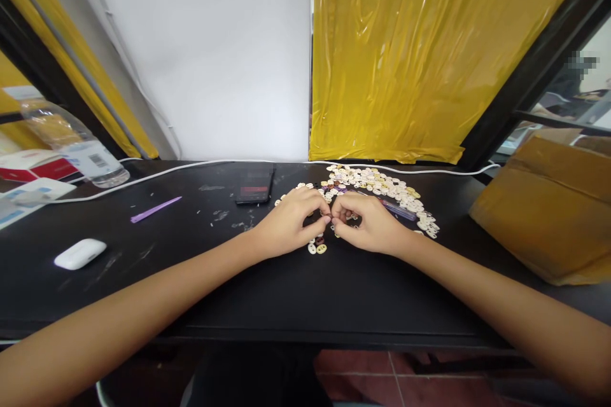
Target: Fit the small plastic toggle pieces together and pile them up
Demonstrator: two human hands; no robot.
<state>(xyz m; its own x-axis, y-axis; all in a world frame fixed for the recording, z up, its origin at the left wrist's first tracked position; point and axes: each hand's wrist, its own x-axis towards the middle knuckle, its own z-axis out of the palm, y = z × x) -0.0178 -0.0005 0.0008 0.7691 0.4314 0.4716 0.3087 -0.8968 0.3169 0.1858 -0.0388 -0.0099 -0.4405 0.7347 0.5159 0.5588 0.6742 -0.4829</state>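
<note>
My left hand (291,224) and my right hand (370,224) rest side by side on the black table (286,292), fingertips pinched together and meeting at the middle. Each pinch holds something tiny that I cannot make out. A pile of several small cream and yellow buttons (382,187) spreads just behind and to the right of my hands. Two loose buttons (317,247) lie under my left hand's fingers.
A phone (254,188) lies behind my left hand. A purple stick (155,208) and a white earbud case (79,253) lie to the left. A plastic bottle (71,143) lies at far left. A cardboard box (548,210) stands at right. A white cable (191,166) runs along the back.
</note>
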